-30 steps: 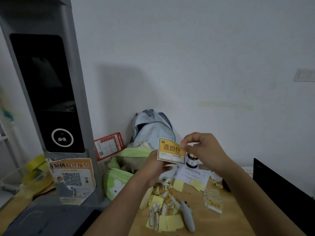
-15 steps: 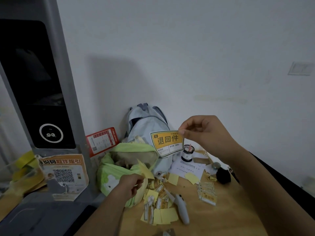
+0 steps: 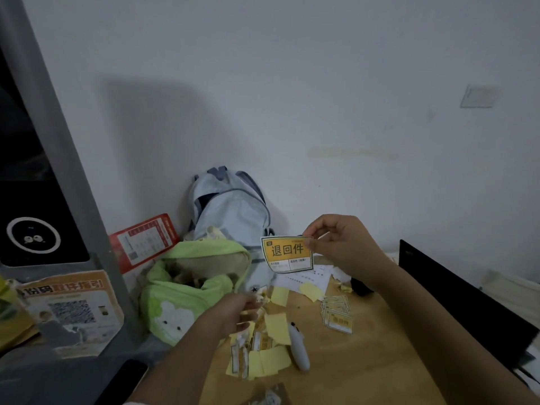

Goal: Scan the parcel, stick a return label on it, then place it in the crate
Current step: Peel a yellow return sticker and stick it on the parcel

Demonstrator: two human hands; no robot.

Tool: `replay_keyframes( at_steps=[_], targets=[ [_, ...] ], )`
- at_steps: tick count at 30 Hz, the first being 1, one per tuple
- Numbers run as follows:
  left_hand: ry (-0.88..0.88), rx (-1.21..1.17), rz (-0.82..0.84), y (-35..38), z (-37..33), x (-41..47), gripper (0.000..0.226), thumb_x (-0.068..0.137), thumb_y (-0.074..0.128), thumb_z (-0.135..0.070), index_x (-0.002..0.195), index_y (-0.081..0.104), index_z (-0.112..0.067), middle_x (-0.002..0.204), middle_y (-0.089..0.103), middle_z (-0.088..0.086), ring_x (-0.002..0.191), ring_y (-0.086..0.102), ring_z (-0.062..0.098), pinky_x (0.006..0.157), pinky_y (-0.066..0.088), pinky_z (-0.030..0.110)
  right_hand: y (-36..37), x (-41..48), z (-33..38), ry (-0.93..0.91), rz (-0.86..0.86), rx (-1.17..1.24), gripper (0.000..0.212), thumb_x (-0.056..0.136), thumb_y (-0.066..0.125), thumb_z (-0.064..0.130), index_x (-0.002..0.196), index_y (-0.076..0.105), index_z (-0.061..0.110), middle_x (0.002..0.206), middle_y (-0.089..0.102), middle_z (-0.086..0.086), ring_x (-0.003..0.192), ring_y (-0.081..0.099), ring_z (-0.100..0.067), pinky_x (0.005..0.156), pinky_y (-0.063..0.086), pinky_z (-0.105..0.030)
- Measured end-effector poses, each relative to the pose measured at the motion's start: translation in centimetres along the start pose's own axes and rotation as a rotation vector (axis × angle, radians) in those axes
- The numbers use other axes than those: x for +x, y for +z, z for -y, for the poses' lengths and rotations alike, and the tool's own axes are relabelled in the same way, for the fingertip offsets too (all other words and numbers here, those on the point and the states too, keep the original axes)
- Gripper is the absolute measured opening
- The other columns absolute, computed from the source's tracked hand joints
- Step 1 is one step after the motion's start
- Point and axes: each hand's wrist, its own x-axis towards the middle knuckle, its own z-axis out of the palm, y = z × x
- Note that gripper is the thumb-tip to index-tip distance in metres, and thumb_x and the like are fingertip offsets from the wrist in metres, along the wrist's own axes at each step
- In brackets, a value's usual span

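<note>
My right hand (image 3: 342,247) pinches the right edge of a yellow and white return label (image 3: 287,254), peeled and held in the air above the wooden table (image 3: 365,369). My left hand (image 3: 236,314) is blurred, low over a heap of yellow backing papers (image 3: 271,346), fingers apart, with nothing clearly in it. A white handheld scanner (image 3: 298,346) lies on the table right of that heap. A small stack of unused labels (image 3: 337,317) lies further right. No parcel or crate shows in this view.
A green cloth bag (image 3: 187,290) and a pale blue backpack (image 3: 230,209) sit against the wall. A grey kiosk with a dark screen (image 3: 43,185) stands at the left. A black flat object (image 3: 467,302) borders the table on the right.
My left hand let go of the label, carried the yellow backing down and dropped it on the heap. My right hand kept the label and moved slightly right; the view tilted.
</note>
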Motion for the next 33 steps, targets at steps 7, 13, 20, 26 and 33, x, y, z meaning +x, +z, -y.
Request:
replay_keyframes(
  at_steps=[7,13,20,26,33],
  targets=[
    [0.176,-0.214,0.145,0.8,-3.7,-1.6,0.018,0.091,0.056,-0.024,0.102,0.066,-0.013,0.092,0.066,-0.002,0.075,0.059,0.012,0.057,0.044,0.022,1.0,0.6,-2.3,0.148,-0.054,-0.017,0.023,0.074,0.073,-0.004,0.074,0.06,0.015,0.068,0.061,-0.001,0.057,0.06,-0.014,0.056,0.051,-0.03],
    [0.394,-0.204,0.357,1.1,-8.4,-7.2,0.016,0.083,0.064,-0.032,0.092,0.063,-0.018,0.078,0.06,-0.005,0.069,0.055,0.009,0.062,0.049,0.02,2.2,1.1,-1.8,0.115,-0.183,0.069,0.022,0.079,0.066,-0.007,0.084,0.056,0.012,0.074,0.058,0.0,0.064,0.065,-0.013,0.044,0.049,-0.021],
    [0.601,-0.088,0.098,1.4,-10.3,-11.0,0.013,0.085,0.066,-0.009,0.077,0.063,-0.019,0.074,0.06,-0.002,0.069,0.051,0.011,0.065,0.043,0.023,3.5,0.9,1.0,-0.117,-0.306,0.107,0.025,0.079,0.067,-0.001,0.091,0.055,0.018,0.072,0.056,0.008,0.06,0.052,-0.007,0.049,0.045,-0.014],
    [0.68,-0.057,-0.094,1.8,-9.9,-11.9,0.017,0.092,0.057,-0.017,0.075,0.055,-0.02,0.089,0.061,0.005,0.082,0.054,0.019,0.07,0.043,0.03,5.5,0.7,1.4,0.022,-0.298,0.278,0.061,0.078,0.069,-0.004,0.124,0.034,0.014,0.073,0.053,0.003,0.061,0.053,-0.01,0.063,0.047,-0.026],
    [0.771,-0.061,-0.241,1.5,-7.8,-11.7,0.018,0.092,0.055,-0.008,0.079,0.052,-0.02,0.095,0.06,0.01,0.081,0.056,0.023,0.068,0.047,0.034,6.1,0.4,0.9,0.128,-0.246,0.445,0.056,0.078,0.069,-0.007,0.117,0.037,0.017,0.071,0.057,0.002,0.063,0.055,-0.01,0.063,0.045,-0.023]
  ],
)
